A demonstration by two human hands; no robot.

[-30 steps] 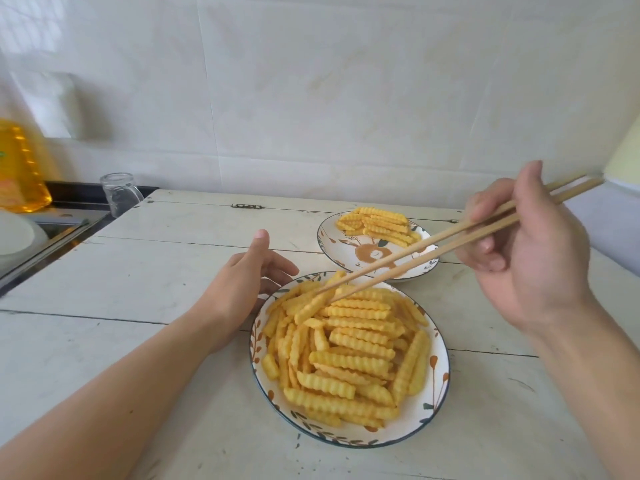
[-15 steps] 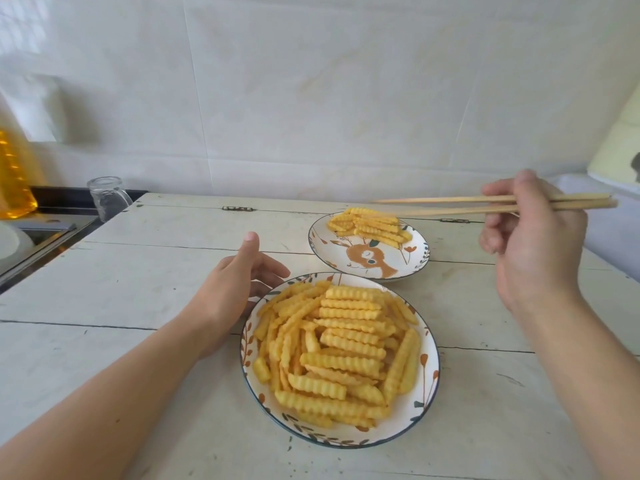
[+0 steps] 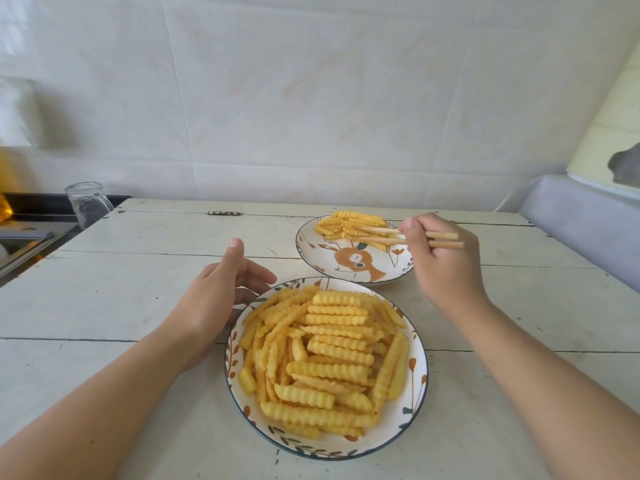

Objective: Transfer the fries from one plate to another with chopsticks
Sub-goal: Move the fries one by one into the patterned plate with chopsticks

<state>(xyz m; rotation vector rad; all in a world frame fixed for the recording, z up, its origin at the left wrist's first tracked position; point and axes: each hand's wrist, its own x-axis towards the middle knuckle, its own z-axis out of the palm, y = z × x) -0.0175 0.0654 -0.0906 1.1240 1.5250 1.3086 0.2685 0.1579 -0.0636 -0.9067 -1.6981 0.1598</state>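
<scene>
1. The right hand (image 3: 441,268) is gripping the chopsticks (image 3: 384,236), curled round them above the far plate (image 3: 398,271), just behind the near plate (image 3: 417,368).
2. The tips are lying slightly parted among the far plate's fries (image 3: 349,223); whether they are pinching one I cannot tell.
3. The chopsticks are lying left-to-right, tips pointing left.
4. The main heap of fries (image 3: 332,358) is sitting on the near plate, nearer the person than the tips, most sticks lying crosswise.
5. The left hand (image 3: 216,303) is resting relaxed at the near plate's left rim, holding nothing, closer to that heap.
</scene>
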